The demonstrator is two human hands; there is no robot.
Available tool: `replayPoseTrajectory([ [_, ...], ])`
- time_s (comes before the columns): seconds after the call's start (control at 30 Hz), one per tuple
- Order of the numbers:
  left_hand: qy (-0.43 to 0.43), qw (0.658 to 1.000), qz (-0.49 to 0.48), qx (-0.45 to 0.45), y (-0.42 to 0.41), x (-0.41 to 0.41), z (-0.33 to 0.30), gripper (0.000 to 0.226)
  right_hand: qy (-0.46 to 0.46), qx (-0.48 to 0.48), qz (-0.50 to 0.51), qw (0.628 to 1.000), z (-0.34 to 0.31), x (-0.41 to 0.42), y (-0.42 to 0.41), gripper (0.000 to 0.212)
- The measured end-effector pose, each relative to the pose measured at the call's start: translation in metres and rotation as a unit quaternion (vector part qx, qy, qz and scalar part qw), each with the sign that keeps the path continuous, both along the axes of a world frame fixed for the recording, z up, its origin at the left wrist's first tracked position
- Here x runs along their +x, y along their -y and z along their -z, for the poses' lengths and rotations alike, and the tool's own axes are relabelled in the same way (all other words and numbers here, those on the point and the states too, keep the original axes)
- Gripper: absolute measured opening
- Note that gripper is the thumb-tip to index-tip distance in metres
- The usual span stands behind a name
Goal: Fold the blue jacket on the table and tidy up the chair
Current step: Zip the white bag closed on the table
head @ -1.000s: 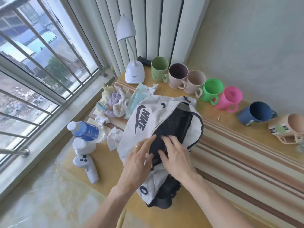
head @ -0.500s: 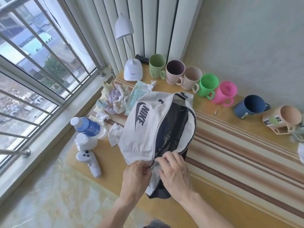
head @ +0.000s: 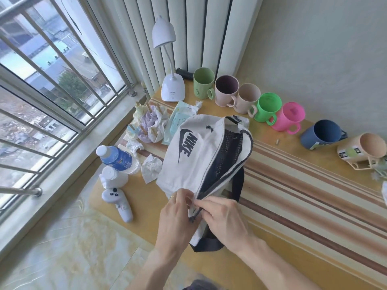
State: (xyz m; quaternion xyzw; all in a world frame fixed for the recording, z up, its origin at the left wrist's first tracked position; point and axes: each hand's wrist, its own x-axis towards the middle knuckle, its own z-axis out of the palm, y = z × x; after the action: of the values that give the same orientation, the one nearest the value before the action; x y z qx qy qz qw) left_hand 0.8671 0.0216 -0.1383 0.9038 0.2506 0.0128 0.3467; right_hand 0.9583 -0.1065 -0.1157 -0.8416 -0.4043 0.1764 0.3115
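A white bag (head: 194, 155) with a dark logo and a black mesh pocket lies on the striped table (head: 303, 195). Its zipper gapes open along the right side, and a dark strap shows beneath it. My left hand (head: 178, 218) pinches the white fabric at the bag's near end. My right hand (head: 226, 218) grips the same end right beside it, at the foot of the zipper, where a small dark pull hangs between the hands. No blue jacket and no chair can be seen.
A row of several mugs (head: 268, 106) lines the wall. A white desk lamp (head: 170, 84) stands at the back. Crumpled tissues (head: 150, 122), a wipes pack (head: 178, 120), a blue bottle (head: 117, 158) and a white controller (head: 118, 203) sit to the left. The window (head: 41, 80) is at the left.
Both hands slid from the bag's mesh middle down to its near end and closed on the zipper end. The bag's opening has narrowed.
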Motion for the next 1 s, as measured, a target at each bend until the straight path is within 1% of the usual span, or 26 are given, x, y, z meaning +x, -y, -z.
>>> replayPoseTrajectory([
  [0.07,-0.002,0.999,-0.013,0.033,0.002,0.007,0.004,0.029,0.001,-0.011,-0.011,1.0,-0.006,0.009,-0.001,0.03],
  [0.13,-0.013,0.999,-0.042,0.027,0.007,0.008,0.004,0.016,0.008,-0.029,-0.011,0.999,-0.012,0.026,-0.003,0.028],
  [0.17,-0.02,0.998,-0.049,0.028,0.01,0.006,0.005,0.016,0.009,-0.035,-0.001,0.999,-0.014,0.037,-0.003,0.026],
  [0.27,-0.026,0.997,-0.05,0.049,0.01,0.0,0.013,0.025,-0.003,-0.047,0.052,0.998,-0.02,0.073,-0.008,0.02],
  [0.33,-0.035,0.996,-0.053,0.06,0.01,-0.001,0.016,0.031,-0.009,-0.078,0.08,0.994,-0.022,0.101,-0.014,0.02],
  [0.4,-0.038,0.996,-0.047,0.07,0.009,0.0,0.017,0.034,-0.014,-0.099,0.103,0.99,-0.019,0.129,-0.02,0.018],
  [0.47,-0.038,0.996,-0.041,0.073,0.008,0.0,0.019,0.036,-0.016,-0.099,0.127,0.987,-0.015,0.157,-0.025,0.013],
  [0.63,-0.051,0.996,-0.041,0.063,0.005,-0.007,0.027,0.036,0.035,-0.121,0.158,0.979,-0.001,0.216,-0.033,0.01],
  [0.73,-0.055,0.995,-0.046,0.064,0.005,-0.01,0.033,0.036,0.047,-0.136,0.206,0.968,0.004,0.245,-0.034,0.011],
  [0.8,-0.054,0.996,-0.041,0.062,0.005,-0.011,0.036,0.037,0.051,-0.14,0.233,0.961,0.011,0.249,-0.034,0.011],
  [0.83,-0.058,0.996,-0.04,0.062,0.006,-0.011,0.038,0.037,0.067,-0.132,0.242,0.959,0.013,0.243,-0.034,0.012],
  [0.9,-0.064,0.995,-0.041,0.064,0.009,-0.013,0.039,0.036,0.111,-0.092,0.24,0.96,0.016,0.217,-0.034,0.019],
  [0.97,-0.044,0.996,-0.041,0.07,0.015,-0.016,0.041,0.033,0.161,-0.063,0.187,0.967,0.021,0.173,-0.029,0.03],
  [1.0,-0.026,0.996,-0.031,0.079,0.019,-0.017,0.043,0.037,0.171,-0.066,0.151,0.971,0.024,0.147,-0.025,0.036],
])
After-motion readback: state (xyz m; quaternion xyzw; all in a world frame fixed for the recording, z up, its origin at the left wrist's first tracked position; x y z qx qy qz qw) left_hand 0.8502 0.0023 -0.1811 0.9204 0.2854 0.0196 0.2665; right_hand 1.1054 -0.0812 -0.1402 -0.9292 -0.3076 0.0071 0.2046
